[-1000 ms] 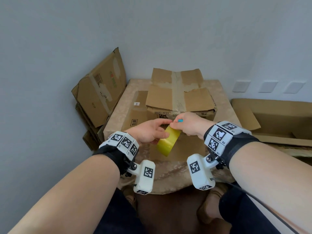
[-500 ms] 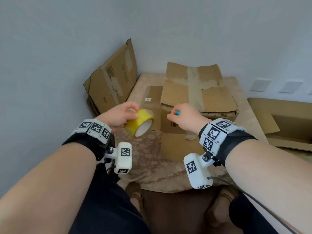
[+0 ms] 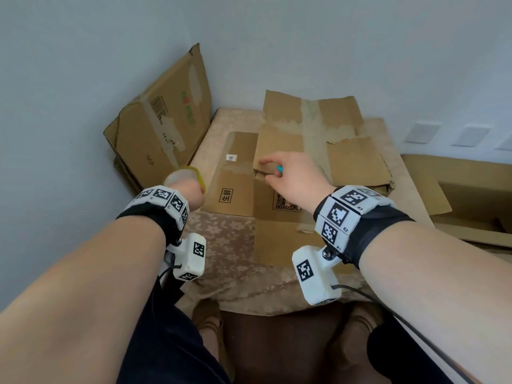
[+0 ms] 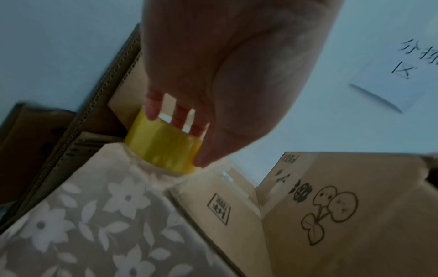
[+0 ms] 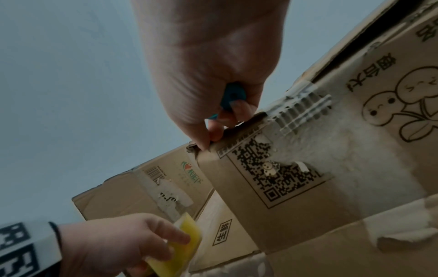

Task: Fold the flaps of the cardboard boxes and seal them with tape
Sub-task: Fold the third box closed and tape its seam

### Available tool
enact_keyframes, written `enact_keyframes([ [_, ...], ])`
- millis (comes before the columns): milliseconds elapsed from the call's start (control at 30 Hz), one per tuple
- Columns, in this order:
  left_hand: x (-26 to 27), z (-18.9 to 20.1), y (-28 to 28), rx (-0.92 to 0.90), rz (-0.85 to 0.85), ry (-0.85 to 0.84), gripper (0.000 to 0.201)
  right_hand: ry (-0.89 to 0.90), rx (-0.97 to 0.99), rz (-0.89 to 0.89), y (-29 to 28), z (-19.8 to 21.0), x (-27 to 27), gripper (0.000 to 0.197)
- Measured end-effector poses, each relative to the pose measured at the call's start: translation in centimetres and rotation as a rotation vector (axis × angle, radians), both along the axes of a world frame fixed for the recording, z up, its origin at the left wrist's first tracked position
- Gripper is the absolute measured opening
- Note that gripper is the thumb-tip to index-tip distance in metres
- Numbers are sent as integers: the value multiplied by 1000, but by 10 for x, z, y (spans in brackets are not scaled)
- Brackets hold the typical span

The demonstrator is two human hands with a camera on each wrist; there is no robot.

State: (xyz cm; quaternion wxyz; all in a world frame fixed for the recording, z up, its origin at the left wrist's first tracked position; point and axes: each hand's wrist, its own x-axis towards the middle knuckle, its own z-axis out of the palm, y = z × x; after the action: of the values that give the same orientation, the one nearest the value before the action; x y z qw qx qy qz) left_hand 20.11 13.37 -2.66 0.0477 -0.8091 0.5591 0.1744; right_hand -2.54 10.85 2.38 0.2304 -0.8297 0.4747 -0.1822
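A worn cardboard box [image 3: 238,195] stands on a floral-clothed table [image 3: 227,250], its top flaps [image 3: 357,162] lying partly folded over. My right hand [image 3: 267,169] pinches the near left corner of a flap [image 5: 237,131] between thumb and finger, with a small blue tool [image 5: 228,97] tucked under its other fingers. My left hand [image 3: 191,187] holds a yellow tape roll [image 4: 163,148] just left of the box and above the cloth, fingers through its core. The roll [image 5: 180,245] also shows low in the right wrist view.
Flattened cardboard [image 3: 160,128] leans against the wall to the left of the table. Another opened box [image 3: 457,189] lies at the right. Wall plates [image 3: 421,131] sit behind it. My slippered feet [image 3: 207,317] are under the table's near edge.
The hands have parted: my left hand carried the tape roll left and turned it, while my right hand reached forward and took the flap corner. The head view moved closer to the box.
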Motion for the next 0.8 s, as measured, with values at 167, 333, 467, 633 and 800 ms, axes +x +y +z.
enact_keyframes([
  [167, -5, -7, -6, 201, -103, -116, 37, -16, -22, 2, -3, -1, -3, 30],
  [333, -25, 20, -9, -179, 20, 130, 44, -43, -105, -129, -10, 7, -29, 27],
  [467, -64, 51, -15, -572, 2, 197, 39, 39, -153, -208, -15, 14, -64, 30],
  [633, -121, 76, -13, -664, -220, 227, 41, 127, -169, -273, -23, 13, -102, 31],
  [800, -157, 63, -22, -371, -518, 104, 61, 358, -138, -242, -19, 10, -127, 36],
])
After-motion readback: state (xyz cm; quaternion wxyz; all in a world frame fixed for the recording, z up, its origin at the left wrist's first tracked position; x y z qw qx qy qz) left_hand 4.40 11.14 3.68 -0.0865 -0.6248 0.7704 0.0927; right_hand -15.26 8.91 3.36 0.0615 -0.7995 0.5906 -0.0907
